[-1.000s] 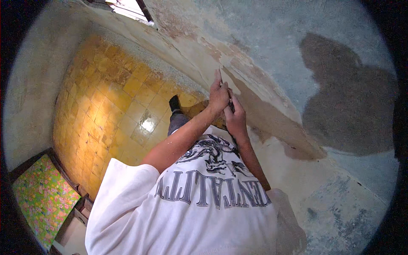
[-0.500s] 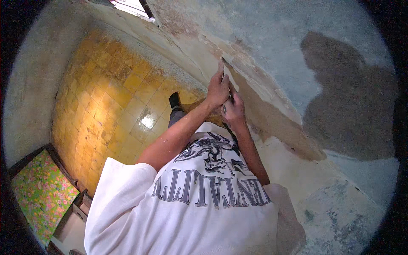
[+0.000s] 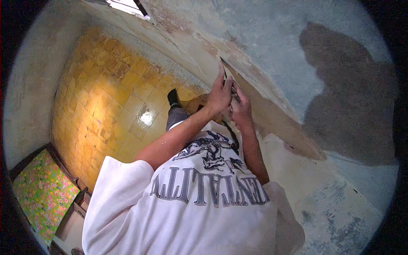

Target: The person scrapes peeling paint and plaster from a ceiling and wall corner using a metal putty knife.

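My two hands are close together in front of my chest, at the wall. My right hand [image 3: 242, 111] is closed around the grip end of a dark, narrow hand tool [image 3: 233, 92]; its exact kind is mostly hidden by my fingers. A thin dark edge runs from it up to the wall surface. My left hand [image 3: 219, 97] grips the tool from the left, one finger stretched along it toward the wall [image 3: 199, 46]. The wall there is pale and patchy, with peeling plaster and a brownish band. A dark cord-like strip [image 3: 230, 134] lies against my white shirt below the hands.
Yellow tiles cover the floor [image 3: 102, 102] at left, where my foot in a dark sock [image 3: 173, 97] shows. A green flowered surface with a dark frame [image 3: 44, 191] stands at the lower left. My shadow [image 3: 348, 97] falls on the blue-grey wall at right. A bright opening [image 3: 127, 6] is at the top.
My right hand has shifted slightly right and down with the tool. My left hand has turned slightly and covers the tool differently. The view has moved a little.
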The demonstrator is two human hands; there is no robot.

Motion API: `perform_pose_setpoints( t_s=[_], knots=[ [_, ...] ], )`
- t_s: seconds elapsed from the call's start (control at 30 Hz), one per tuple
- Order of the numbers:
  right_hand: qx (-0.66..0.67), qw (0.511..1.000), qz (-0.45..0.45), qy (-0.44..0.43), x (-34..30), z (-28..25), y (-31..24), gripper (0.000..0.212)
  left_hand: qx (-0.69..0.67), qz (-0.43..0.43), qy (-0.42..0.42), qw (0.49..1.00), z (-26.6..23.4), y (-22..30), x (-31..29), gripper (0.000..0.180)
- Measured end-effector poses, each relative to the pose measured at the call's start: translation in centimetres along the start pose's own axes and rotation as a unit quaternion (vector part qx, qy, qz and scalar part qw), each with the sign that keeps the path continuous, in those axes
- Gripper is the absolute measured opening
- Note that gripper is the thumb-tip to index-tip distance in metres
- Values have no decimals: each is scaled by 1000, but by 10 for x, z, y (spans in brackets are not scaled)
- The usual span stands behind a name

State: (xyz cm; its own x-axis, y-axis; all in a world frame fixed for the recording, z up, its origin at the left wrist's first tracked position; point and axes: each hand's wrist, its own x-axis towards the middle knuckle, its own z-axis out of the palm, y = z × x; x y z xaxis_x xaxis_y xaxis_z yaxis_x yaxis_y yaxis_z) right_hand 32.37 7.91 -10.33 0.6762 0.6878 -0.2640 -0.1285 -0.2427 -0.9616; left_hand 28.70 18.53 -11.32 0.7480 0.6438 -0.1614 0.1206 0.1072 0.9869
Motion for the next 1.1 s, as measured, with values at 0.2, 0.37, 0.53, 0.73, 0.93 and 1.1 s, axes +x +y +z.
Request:
perform_pose_setpoints(
  t_s=[0.2, 0.37, 0.53, 0.73, 0.93, 1.1],
  knots=[
    [-98, 992, -76, 8, 12, -3, 20, 50, -45, -75, -14, 996, -2, 19, -3, 60],
    [-76, 991, -98, 42, 7, 13, 10, 49, -38, -65, -16, 997, -6, 16, -3, 62],
    [-119, 990, -60, 46, 21, 27, 4, 51, -2, -20, -17, 1000, -22, 16, 0, 61],
    [-133, 982, -129, 43, 8, 31, 19, 55, 23, -67, -59, 996, -29, 8, 4, 60],
    [-110, 986, -124, 27, 6, 29, 16, 54, 31, 9, -29, 999, -25, -6, 4, 64],
    [-68, 990, -120, 42, 0, 27, 18, 53, 72, -24, -30, 997, -20, 8, -8, 63]
  ],
)
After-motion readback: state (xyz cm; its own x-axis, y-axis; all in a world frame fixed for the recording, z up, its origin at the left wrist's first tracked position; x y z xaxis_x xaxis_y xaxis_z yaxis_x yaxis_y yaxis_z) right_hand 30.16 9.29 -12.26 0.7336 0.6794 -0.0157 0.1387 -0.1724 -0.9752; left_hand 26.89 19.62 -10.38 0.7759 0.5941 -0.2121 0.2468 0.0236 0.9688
